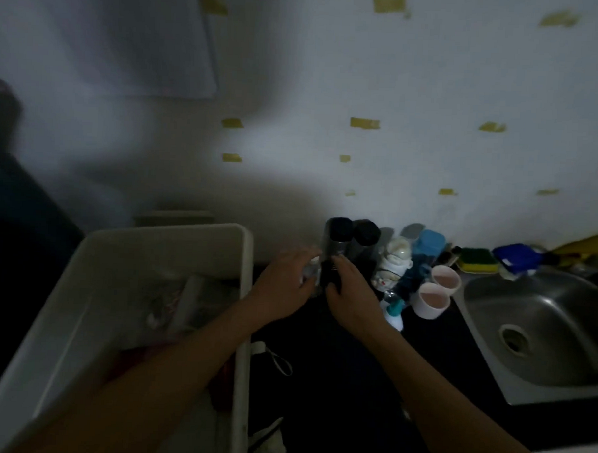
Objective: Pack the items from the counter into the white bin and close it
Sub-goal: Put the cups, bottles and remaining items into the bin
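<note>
The white bin (pixel 243 292) stands on the left of the dark counter with papers and packets inside. My left hand (pixel 285 280) reaches over the bin's right wall and closes on a small pale item (pixel 311 269). My right hand (pixel 349 293) is wrapped around a tall dark bottle with a black cap (pixel 338 238) near the wall. A second black-capped bottle (pixel 365 234) stands just right of it. Beside them are a white figurine-like bottle (pixel 393 261), a blue container (pixel 427 245) and two pink cups (pixel 438 290).
A steel sink (pixel 540 326) lies at the right. Behind it are a green-yellow sponge (pixel 477 259) and a blue cloth (pixel 515 256). A white cord (pixel 278 360) lies on the counter by the bin. The scene is dim.
</note>
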A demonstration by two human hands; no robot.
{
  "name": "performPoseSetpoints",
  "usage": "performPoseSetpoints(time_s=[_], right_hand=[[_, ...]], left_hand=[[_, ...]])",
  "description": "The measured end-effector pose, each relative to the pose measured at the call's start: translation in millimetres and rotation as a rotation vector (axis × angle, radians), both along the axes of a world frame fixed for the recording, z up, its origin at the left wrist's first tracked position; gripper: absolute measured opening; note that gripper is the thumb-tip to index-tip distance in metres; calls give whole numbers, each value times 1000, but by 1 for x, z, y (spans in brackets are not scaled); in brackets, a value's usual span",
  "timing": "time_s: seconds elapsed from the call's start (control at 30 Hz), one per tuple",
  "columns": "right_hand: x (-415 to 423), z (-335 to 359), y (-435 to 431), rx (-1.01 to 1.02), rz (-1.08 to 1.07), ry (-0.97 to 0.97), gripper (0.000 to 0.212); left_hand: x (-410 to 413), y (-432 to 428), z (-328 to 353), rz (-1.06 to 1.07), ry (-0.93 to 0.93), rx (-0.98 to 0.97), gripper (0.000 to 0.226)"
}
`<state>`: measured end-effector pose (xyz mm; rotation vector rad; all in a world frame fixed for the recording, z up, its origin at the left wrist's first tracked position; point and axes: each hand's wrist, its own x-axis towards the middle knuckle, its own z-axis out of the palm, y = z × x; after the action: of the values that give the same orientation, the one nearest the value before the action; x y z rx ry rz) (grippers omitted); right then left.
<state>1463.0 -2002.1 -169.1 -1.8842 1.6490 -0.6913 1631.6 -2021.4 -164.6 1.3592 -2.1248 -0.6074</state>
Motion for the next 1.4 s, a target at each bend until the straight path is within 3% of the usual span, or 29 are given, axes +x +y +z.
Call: performPoseSetpoints(time_s=[0.27, 0.43, 0.6, 0.77, 1.07, 1.23, 1.4], right_hand=[[-85, -16, -3, 54, -93, 32, 56], [-131, -28, -6, 2, -123, -10, 40], [-182, -50, -11, 13, -156, 84, 15], [-217, -76, -15, 116, -197, 89, 17], [-246, -114, -35, 271, -207, 101, 42], [-254, -128, -42, 317, -161, 89, 62], [-256, -142, -49, 397, -109, 49, 64]], left_hand=[[-94, -12, -14, -145, -85, 67, 52], [-142, -14, -25, -163, -71, 114, 49], [-184, -16, -44, -163, -63, 181, 40], [-216, -21, -59, -145, -119, 342, 32], [-264, -48, -76, -322, -471, 218, 16], [-277, -62, -100, -402, -898, 219, 40], [-294, -78, -109, -387, -958, 287, 41]])
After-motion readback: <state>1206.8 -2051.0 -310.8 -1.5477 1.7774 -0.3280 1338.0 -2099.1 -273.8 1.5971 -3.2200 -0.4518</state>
